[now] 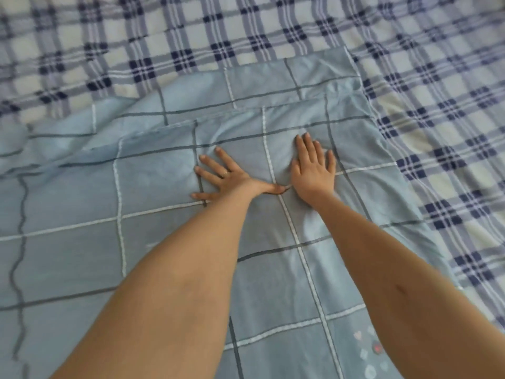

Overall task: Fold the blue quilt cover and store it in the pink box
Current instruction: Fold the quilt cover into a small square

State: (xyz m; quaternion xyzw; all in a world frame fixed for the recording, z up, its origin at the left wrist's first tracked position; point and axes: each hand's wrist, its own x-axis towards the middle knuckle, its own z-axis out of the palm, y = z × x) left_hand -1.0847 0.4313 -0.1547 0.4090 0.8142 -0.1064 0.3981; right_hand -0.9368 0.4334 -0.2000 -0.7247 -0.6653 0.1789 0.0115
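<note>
Blue quilt cover (169, 242) spread on bed, partly folded, layered edges stepped at far end, over plaid bedsheet (246, 31). Left hand (226, 176) flat, fingers splayed, pressing cloth; ring (225, 173) on one finger. Right hand (311, 165) flat beside it, fingers straight, pressing too. Neither grips anything. Pink box not in view. Fabric looks thin, soft, light, limp; wrinkles easily, likely slides layer on layer. Best hold: pinch corners or far folded edge, both layers together, then smooth after each fold.

A navy-and-white plaid bedsheet (273, 28) covers the bed.
</note>
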